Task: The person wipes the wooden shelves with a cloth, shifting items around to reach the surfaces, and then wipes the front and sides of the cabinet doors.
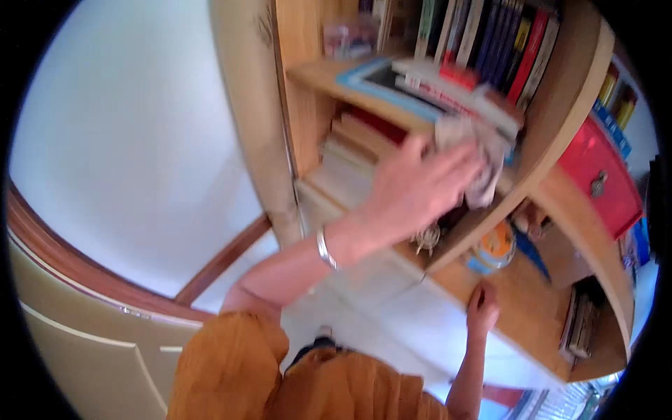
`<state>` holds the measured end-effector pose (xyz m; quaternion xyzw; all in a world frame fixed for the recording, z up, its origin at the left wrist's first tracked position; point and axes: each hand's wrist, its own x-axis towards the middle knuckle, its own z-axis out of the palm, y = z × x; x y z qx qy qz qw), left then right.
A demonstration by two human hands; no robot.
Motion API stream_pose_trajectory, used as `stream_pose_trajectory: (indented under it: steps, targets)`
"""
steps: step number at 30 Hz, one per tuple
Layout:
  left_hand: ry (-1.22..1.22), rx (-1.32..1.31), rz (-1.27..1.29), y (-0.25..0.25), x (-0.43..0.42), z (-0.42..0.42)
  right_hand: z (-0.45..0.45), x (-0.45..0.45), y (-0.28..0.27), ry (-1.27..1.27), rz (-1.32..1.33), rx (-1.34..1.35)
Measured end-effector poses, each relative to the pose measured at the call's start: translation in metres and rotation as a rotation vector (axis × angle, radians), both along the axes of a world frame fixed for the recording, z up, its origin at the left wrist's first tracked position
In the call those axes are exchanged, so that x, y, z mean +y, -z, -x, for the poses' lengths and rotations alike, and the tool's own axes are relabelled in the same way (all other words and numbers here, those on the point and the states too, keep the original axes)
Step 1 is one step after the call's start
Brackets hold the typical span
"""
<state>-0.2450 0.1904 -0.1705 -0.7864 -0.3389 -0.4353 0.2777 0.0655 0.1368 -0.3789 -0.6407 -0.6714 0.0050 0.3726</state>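
My left hand (427, 185), with a silver bracelet (326, 250) at the wrist, reaches up to the bookshelf. Its fingers are closed on a pale grayish-pink cloth (493, 150), which lies against the front edge of a shelf board (308, 75). Just behind the cloth is a stack of flat books (437, 87) on that board. Lower down, my right hand (484, 306) is curled into a loose fist beside the edge of the lower shelf, with nothing visible in it. An orange and blue round object (495, 245) sits behind it.
Upright books (490, 42) fill the upper compartment, and more books (371, 136) lie below. A red drawer-like box (600, 175) stands at the right. A white panel (126, 140) and wooden post (252, 105) are on the left. Pale floor tiles (350, 301) lie underneath.
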Motion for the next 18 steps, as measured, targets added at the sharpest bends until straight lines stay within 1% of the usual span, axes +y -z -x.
stream_pose_trajectory:
  steps: [1,2,6,8,10,11,13,14,16,17,18]
  targets:
    - [-0.016,-0.015,0.02,0.003,0.004,0.007,0.003,-0.003,-0.008,0.01,0.086,0.024]
    - [-0.04,-0.048,0.021,0.002,0.005,0.013,0.003,-0.001,-0.002,0.017,-0.031,-0.032]
    - [-0.123,-0.167,0.006,0.002,0.012,0.04,0.001,0.0,0.0,0.036,-0.021,-0.053]
    - [-0.149,-0.156,-0.029,-0.004,0.012,0.054,0.001,0.003,0.001,0.027,-0.062,-0.054]
    - [-0.246,-0.214,0.038,-0.009,0.013,0.07,-0.001,0.003,0.005,0.031,-0.07,-0.112]
    - [-0.243,-0.203,0.021,-0.016,0.013,0.08,0.001,0.002,0.003,0.048,-0.061,-0.094]
    - [-0.376,-0.283,-0.04,-0.032,0.014,0.102,0.005,0.001,-0.004,0.05,-0.051,-0.07]
    - [-0.367,-0.275,-0.046,-0.042,0.014,0.112,0.005,0.0,-0.005,0.048,-0.024,-0.062]
    - [-0.566,-0.253,-0.066,-0.068,0.017,0.126,0.004,0.0,-0.004,0.051,-0.039,-0.049]
    - [-0.565,-0.25,-0.063,-0.078,0.022,0.127,0.003,-0.001,-0.002,0.042,-0.048,-0.047]
    - [-0.659,-0.213,0.157,-0.086,0.027,0.129,0.002,-0.002,-0.002,0.039,-0.041,-0.047]
